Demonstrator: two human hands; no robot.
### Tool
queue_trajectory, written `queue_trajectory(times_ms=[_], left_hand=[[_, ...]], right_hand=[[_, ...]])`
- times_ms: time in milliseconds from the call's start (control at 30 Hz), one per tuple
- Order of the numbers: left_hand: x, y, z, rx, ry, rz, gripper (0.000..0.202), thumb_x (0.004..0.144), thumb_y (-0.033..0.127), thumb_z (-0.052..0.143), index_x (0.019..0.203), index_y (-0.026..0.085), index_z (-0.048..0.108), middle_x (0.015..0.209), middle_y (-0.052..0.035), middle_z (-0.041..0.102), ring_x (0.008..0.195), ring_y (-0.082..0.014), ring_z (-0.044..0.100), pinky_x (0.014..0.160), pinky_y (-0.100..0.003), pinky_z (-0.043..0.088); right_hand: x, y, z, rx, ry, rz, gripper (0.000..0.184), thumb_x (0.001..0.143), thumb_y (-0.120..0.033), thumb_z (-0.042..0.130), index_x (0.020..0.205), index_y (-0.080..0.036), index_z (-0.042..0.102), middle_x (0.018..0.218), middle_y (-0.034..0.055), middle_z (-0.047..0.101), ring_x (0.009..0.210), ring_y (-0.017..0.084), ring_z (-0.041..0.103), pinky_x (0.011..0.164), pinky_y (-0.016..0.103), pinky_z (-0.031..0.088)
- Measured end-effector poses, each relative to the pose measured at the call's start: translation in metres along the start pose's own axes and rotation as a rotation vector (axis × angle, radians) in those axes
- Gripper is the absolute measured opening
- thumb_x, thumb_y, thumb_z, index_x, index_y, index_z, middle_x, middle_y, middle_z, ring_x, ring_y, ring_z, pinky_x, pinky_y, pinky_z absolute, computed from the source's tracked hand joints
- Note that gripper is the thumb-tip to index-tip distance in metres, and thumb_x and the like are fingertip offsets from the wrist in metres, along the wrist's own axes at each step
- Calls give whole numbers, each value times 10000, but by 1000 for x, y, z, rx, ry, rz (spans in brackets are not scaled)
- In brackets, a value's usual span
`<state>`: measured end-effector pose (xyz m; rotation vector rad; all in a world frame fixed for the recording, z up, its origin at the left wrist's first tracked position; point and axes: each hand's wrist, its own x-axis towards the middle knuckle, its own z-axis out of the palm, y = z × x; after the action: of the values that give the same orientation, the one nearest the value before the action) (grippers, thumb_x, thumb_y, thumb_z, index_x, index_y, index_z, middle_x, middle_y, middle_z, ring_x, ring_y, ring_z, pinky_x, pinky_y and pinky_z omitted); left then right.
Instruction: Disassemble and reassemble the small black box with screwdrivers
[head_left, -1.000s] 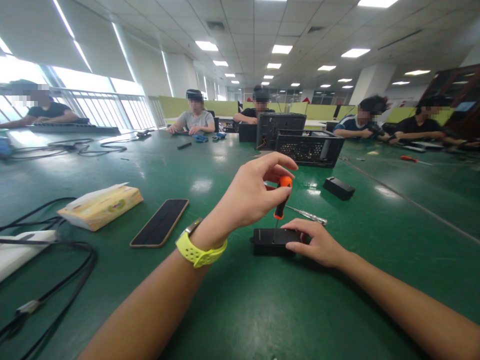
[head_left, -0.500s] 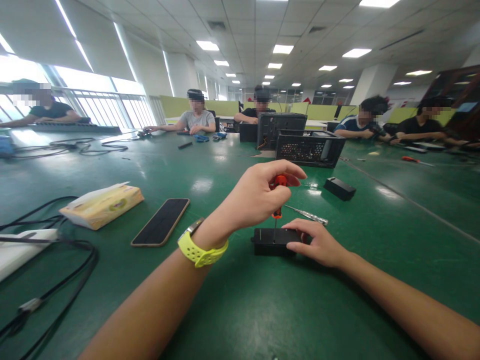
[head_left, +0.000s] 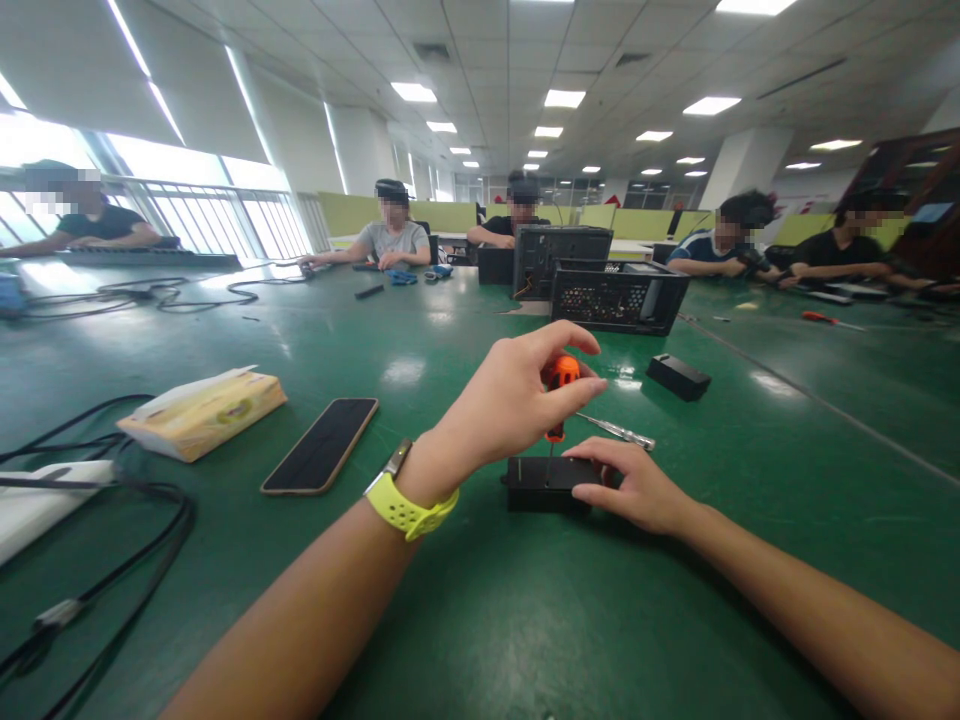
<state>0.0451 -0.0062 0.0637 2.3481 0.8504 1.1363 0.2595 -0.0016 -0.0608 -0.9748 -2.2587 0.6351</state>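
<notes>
My left hand (head_left: 510,400), with a yellow-strapped watch (head_left: 409,508) at its wrist, curls loosely around the handle of an orange and black screwdriver (head_left: 565,370). Its thumb and index finger are spread somewhat apart at the handle, and the other fingers are mostly hidden. Upright, the screwdriver has its thin shaft meeting the top of a small black box (head_left: 536,492). My right hand (head_left: 637,488) grips the right end of that box on the table, thumb on the near side and fingers over the top. Just beyond lies a clear-handled thin screwdriver (head_left: 622,432).
Left on the green table (head_left: 450,640) are a phone (head_left: 321,446), a tissue pack (head_left: 206,412), a white power strip (head_left: 56,500) and black cables. Another black box (head_left: 678,377) sits right. Computer cases (head_left: 619,298) stand farther back. Several people sit around the table.
My left thumb and fingers have loosened and shifted around the screwdriver handle, showing more of its orange top. The screwdriver stays upright on the box; my right hand has not moved.
</notes>
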Motion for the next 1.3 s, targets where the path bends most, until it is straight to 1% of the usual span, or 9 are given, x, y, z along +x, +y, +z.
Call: queue_trajectory(times_ms=[133, 300, 533, 667, 833, 1000, 1100, 1200, 1300], left_hand=[[0, -3, 3, 1, 18, -34, 248, 828, 365, 631, 970, 183, 542, 671, 28, 616, 567, -95, 563, 530, -203, 434], [1, -6, 7, -103, 58, -31, 341, 751, 417, 716, 872, 175, 508, 735, 8, 639, 630, -105, 594, 553, -206, 449], [2, -4, 0, 78, 198, 54, 307, 685, 433, 772, 751, 155, 660, 739, -14, 619, 648, -104, 520, 596, -232, 433], [2, -4, -5, 85, 142, 35, 251, 727, 381, 741, 844, 160, 718, 752, -20, 646, 625, -100, 508, 573, -229, 416], [1, -2, -3, 81, 142, 0, 204, 755, 300, 676, 908, 169, 706, 787, -6, 642, 570, -76, 481, 536, -208, 411], [1, 1, -1, 51, 124, -3, 257, 731, 164, 596, 972, 171, 685, 821, 6, 628, 517, -45, 440, 508, -179, 396], [1, 1, -2, 23, 107, 3, 238, 734, 136, 551, 920, 168, 696, 708, 23, 604, 490, -45, 421, 474, -171, 362], [1, 1, -2, 0, 90, -11, 230, 741, 134, 515, 882, 165, 694, 543, 48, 518, 458, -61, 415, 439, -176, 327], [0, 2, -2, 24, 89, -3, 220, 748, 136, 504, 864, 165, 688, 558, 38, 543, 487, -75, 452, 449, -182, 335]], right_hand=[[0, -1, 0, -7, 2, 1, 357, 842, -422, 647, 1115, -191, 637, 950, 52, 655, 741, 160, 590, 622, 267, 469], [-1, -1, 0, -12, 2, -9, 353, 844, -419, 642, 1114, -191, 635, 951, 53, 663, 746, 163, 596, 626, 270, 474], [0, -1, 0, -16, 6, -9, 354, 841, -425, 643, 1109, -193, 638, 946, 51, 662, 741, 163, 594, 624, 272, 476], [0, -1, -1, -10, -3, -2, 349, 844, -416, 641, 1110, -190, 636, 958, 53, 661, 752, 166, 594, 634, 275, 474], [-1, 0, -1, -6, -7, 4, 349, 840, -413, 649, 1111, -194, 634, 952, 49, 658, 744, 161, 587, 633, 273, 468], [-1, 0, 0, 1, -1, -2, 356, 842, -407, 650, 1125, -192, 631, 952, 46, 653, 744, 158, 584, 637, 270, 463], [-2, 1, 0, -1, 0, -3, 352, 843, -401, 650, 1125, -190, 632, 946, 43, 650, 743, 155, 582, 636, 267, 460], [-2, 1, 1, -13, 2, 0, 348, 841, -402, 653, 1115, -188, 635, 947, 43, 651, 740, 154, 578, 637, 267, 456], [-2, 1, 0, -10, -1, 2, 353, 840, -408, 653, 1118, -189, 633, 951, 41, 651, 740, 153, 576, 637, 266, 453]])
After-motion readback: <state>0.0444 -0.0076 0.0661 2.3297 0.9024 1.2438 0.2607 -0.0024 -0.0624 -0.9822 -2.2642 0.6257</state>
